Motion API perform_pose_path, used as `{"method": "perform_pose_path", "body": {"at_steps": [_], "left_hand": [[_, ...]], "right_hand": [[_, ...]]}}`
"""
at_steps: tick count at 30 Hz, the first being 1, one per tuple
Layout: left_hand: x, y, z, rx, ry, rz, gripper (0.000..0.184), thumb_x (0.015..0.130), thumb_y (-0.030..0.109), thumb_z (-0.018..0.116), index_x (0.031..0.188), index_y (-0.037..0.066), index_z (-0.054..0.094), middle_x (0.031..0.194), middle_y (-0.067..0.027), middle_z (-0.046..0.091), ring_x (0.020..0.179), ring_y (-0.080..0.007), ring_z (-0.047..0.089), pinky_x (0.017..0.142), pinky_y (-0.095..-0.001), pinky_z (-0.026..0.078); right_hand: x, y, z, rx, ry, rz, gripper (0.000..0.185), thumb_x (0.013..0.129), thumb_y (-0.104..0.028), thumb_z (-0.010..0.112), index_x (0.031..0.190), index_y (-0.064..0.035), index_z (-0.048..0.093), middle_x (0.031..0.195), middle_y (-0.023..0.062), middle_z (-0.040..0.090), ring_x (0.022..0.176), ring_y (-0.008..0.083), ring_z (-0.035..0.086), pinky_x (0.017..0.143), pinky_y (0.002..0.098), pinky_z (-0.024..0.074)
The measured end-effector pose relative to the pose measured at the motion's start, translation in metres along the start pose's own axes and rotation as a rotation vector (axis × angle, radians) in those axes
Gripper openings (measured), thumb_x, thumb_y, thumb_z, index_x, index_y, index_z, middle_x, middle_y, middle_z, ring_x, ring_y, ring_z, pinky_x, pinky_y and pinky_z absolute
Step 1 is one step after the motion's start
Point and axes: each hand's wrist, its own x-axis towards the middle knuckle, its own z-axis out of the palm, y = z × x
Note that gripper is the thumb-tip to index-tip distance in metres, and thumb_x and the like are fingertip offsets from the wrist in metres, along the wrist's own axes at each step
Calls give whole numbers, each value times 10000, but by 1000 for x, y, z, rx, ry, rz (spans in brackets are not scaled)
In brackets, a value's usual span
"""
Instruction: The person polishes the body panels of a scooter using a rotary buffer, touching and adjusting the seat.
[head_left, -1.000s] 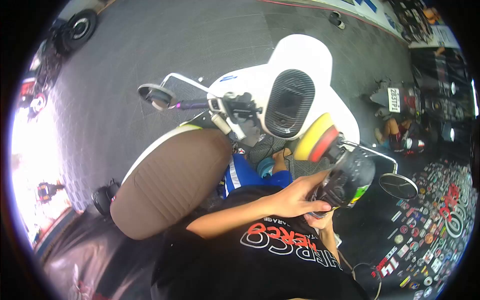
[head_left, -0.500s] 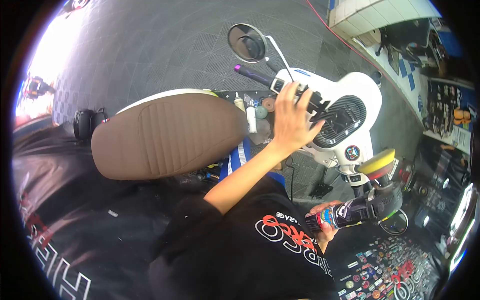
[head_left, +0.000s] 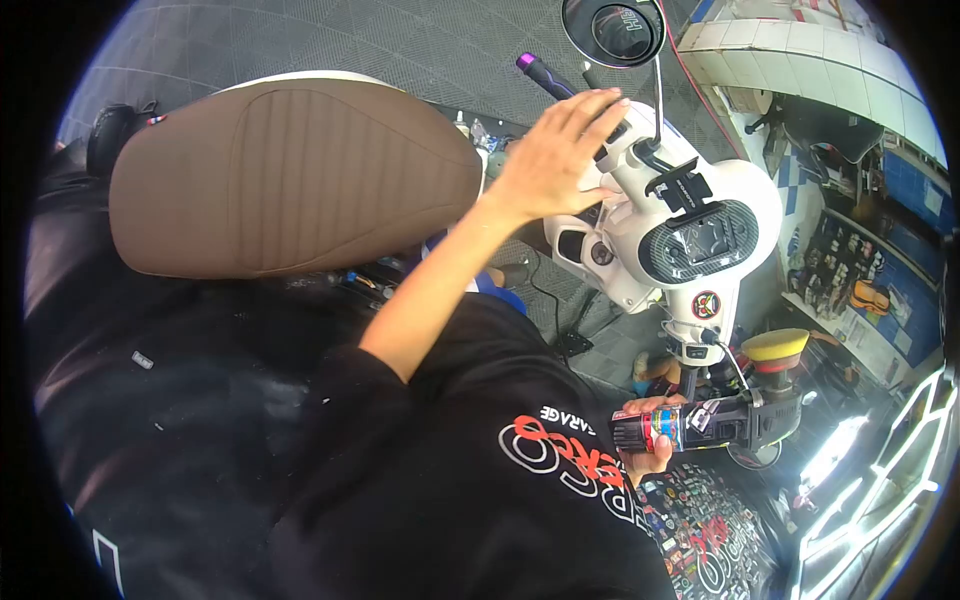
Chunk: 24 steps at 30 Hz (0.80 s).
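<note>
My left hand [head_left: 560,155] lies palm down with fingers stretched over the handlebar of a white scooter [head_left: 620,205]. Its fingertips are by the switch housing, next to the purple-tipped grip [head_left: 548,78]; the palm side is hidden. On my right, a black polisher [head_left: 720,422] with a yellow foam pad [head_left: 775,346] is held by its stickered body in my right hand [head_left: 648,435]. The pad faces up, apart from the scooter's bodywork. A phone mount [head_left: 680,187] sits above the carbon-look gauge panel [head_left: 695,245].
The brown ribbed seat [head_left: 310,180] is at left. A round mirror [head_left: 612,32] sticks up beyond the handlebar. A black cable [head_left: 552,300] runs along the tiled floor. Shelves with tools [head_left: 850,255] and a bright light frame [head_left: 890,470] are at right.
The handlebar and mirror have shifted up and right in view, while the seat appears farther left and higher. My left hand stays at the handlebar; my right hand still holds the polisher.
</note>
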Motion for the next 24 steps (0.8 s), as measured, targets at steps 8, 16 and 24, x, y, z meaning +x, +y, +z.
{"method": "perform_pose_path", "body": {"at_steps": [8,16,24], "left_hand": [[-9,14,16,-424,-31,-205,638,740,220,851,1294,45,586,1235,-114,592,990,-250,653,884,-365,544],[-12,29,25,-558,13,-308,762,676,189,888,1344,39,552,1284,-150,582,1105,-256,616,871,-377,515],[36,26,33,-602,-251,-237,938,584,255,952,1391,52,520,1407,-153,545,819,-227,684,693,-327,566]], "right_hand": [[-7,-16,11,-73,80,34,649,762,-337,731,1240,-35,411,900,144,577,789,277,612,759,423,520],[-8,-17,25,-60,88,38,675,723,-309,747,1241,-8,436,913,158,590,817,289,624,787,432,535],[-11,-26,32,-42,79,170,690,709,-262,775,1262,7,461,985,163,612,887,283,637,833,417,530]]}}
